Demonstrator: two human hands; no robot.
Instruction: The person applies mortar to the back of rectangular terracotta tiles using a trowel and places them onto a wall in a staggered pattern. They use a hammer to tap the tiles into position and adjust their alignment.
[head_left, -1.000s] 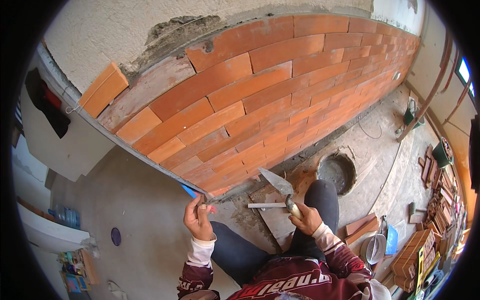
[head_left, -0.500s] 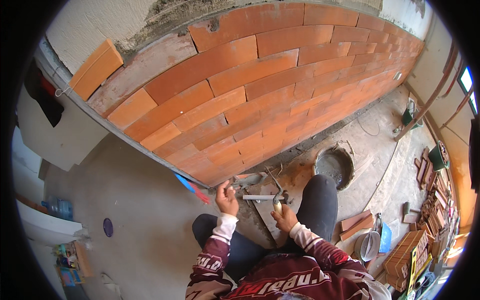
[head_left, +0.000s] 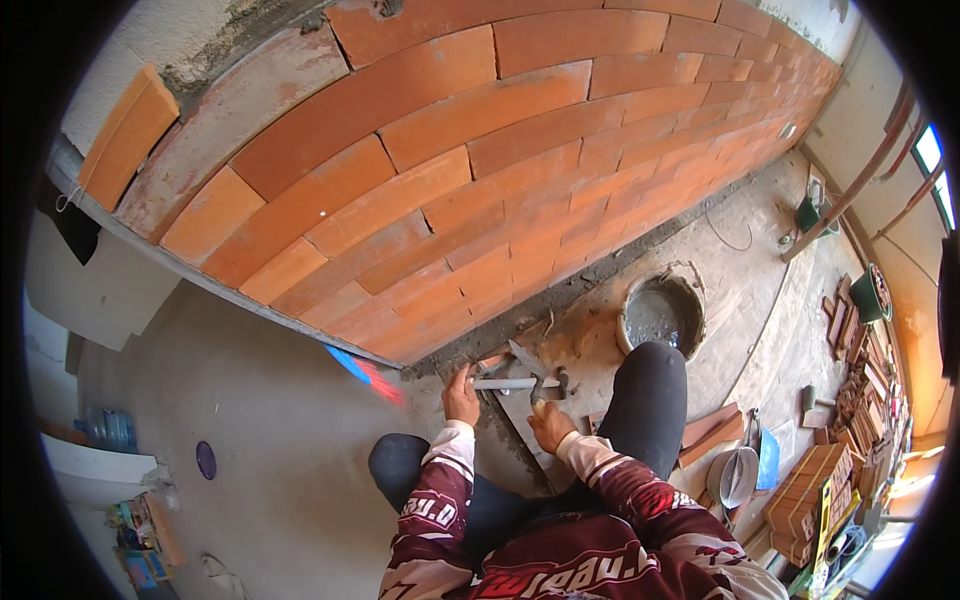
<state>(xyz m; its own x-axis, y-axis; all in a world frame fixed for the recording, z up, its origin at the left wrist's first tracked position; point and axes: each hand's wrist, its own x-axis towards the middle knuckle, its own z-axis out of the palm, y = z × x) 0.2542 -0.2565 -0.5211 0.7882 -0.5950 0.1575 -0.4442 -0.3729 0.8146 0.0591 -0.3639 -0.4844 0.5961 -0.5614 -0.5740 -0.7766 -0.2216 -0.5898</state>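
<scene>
Crouching beside a red brick wall (head_left: 450,200), I hold a trowel (head_left: 528,358) in my right hand (head_left: 551,428), closed round its handle. The trowel's blade points up and away, towards the wall's foot. My left hand (head_left: 460,400) is closed at the near end of a small mortar-smeared brick piece (head_left: 492,361); the fingertips are partly hidden. A hammer (head_left: 505,384) with a pale tube-like handle lies between the two hands, its dark head just beyond my right hand. Past my right knee stands a round tub of wet grey mortar (head_left: 662,312).
A broom with red bristles (head_left: 380,383) lies by the wall's end. Loose bricks (head_left: 710,435), a metal bowl (head_left: 735,483) and a brick stack (head_left: 810,490) are at right. One brick (head_left: 128,135) rests at the wall's upper left, beside a string. Poles (head_left: 860,180) lean at far right.
My left hand has come closer to the hammer handle and the brick piece. The trowel has tilted, its blade now nearer my left hand. My view has shifted slightly to the right.
</scene>
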